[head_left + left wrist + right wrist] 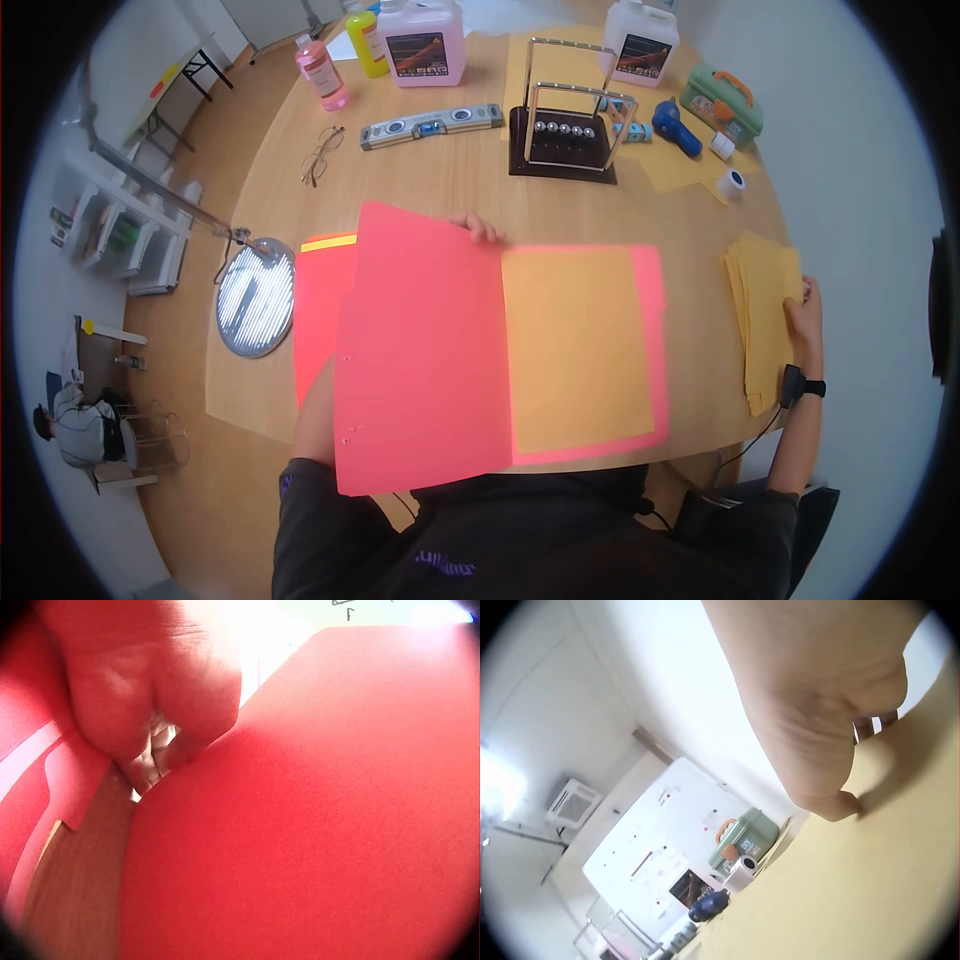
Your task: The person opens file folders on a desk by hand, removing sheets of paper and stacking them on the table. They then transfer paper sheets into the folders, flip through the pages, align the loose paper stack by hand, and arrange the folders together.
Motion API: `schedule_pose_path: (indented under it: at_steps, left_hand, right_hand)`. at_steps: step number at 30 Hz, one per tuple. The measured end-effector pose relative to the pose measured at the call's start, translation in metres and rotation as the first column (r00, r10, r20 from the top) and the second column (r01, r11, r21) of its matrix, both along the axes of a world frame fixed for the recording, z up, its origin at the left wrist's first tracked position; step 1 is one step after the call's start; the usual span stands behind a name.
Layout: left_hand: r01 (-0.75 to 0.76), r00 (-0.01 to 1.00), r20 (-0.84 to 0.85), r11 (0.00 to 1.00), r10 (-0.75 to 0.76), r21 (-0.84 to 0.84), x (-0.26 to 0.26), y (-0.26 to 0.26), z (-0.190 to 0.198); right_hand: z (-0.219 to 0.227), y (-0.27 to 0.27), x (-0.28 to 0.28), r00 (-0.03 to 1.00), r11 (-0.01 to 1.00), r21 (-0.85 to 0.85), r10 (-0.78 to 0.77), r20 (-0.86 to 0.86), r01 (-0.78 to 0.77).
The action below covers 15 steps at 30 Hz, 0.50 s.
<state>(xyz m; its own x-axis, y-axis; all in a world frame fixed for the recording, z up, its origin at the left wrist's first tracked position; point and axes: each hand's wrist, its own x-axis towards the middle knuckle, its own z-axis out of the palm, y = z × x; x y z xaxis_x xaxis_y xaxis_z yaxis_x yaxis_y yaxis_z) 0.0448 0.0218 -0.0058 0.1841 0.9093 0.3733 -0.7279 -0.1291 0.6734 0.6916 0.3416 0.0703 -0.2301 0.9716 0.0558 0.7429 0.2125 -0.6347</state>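
Observation:
A pink folder (420, 350) lies opened in the head view, its left cover raised over the left forearm. On its right side rests a yellow sheet (580, 350). The left hand (478, 227) (150, 682) grips the cover's top edge from behind, fingertips showing near the fold; the cover hides the rest of it. At the table's right, the right hand (808, 315) (817, 727) holds the outer edge of a stack of yellow sheets (760, 320) (802, 885), thumb on top and other fingers partly hidden beyond the edge.
Another red folder (315, 300) lies under the raised cover, beside a round lamp (256, 300). Farther back are glasses (320, 158), a spirit level (430, 128), a Newton's cradle (563, 150), a blue tool (676, 128), a green box (722, 105) and several bottles.

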Motion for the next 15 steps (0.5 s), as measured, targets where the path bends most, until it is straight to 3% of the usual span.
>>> schedule_pose_path:
  at_steps: [2, 3, 5, 7, 8, 10, 12, 15]
  left_hand:
    - [-0.012, 0.999, -0.048, 0.988, 0.02, 0.154, 0.001, 0.003, 0.007]
    - [-0.009, 0.999, -0.052, 0.988, 0.017, 0.152, 0.001, 0.003, 0.005]
    - [-0.086, 0.995, -0.039, 0.996, 0.087, 0.022, 0.0, 0.001, -0.002]
    - [-0.076, 0.996, -0.034, 0.996, 0.077, 0.04, 0.001, 0.0, 0.003]
    - [-0.061, 0.998, -0.022, 0.996, 0.062, 0.062, 0.004, 0.002, 0.004]
    - [-0.015, 0.999, 0.044, 1.0, 0.015, 0.006, 0.006, -0.001, 0.0]
    - [0.024, 0.996, 0.093, 0.998, -0.019, -0.05, 0.001, 0.002, 0.002]
    - [0.039, 0.998, -0.044, 0.996, -0.042, -0.074, -0.011, 0.003, 0.006]
  right_hand:
    - [0.013, -0.019, -0.024, 0.969, 0.912, 0.407, -0.054, 0.241, -0.05]
    - [0.025, -0.033, -0.044, 0.97, 0.913, 0.406, -0.057, 0.238, -0.046]
    - [0.054, -0.075, -0.1, 0.891, 0.772, 0.61, -0.136, 0.433, -0.178]
    - [0.072, -0.133, -0.167, 0.975, 0.9, 0.394, 0.122, 0.184, -0.187]
    - [0.07, -0.152, -0.188, 0.957, 0.935, 0.22, 0.25, 0.148, -0.279]
    - [0.057, -0.184, -0.222, 0.826, 0.821, 0.115, 0.542, 0.152, -0.56]
    - [0.054, -0.207, -0.254, 0.713, 0.705, 0.131, 0.663, 0.227, -0.697]
    - [0.04, -0.215, -0.272, 0.654, 0.653, 0.111, 0.703, 0.28, -0.749]
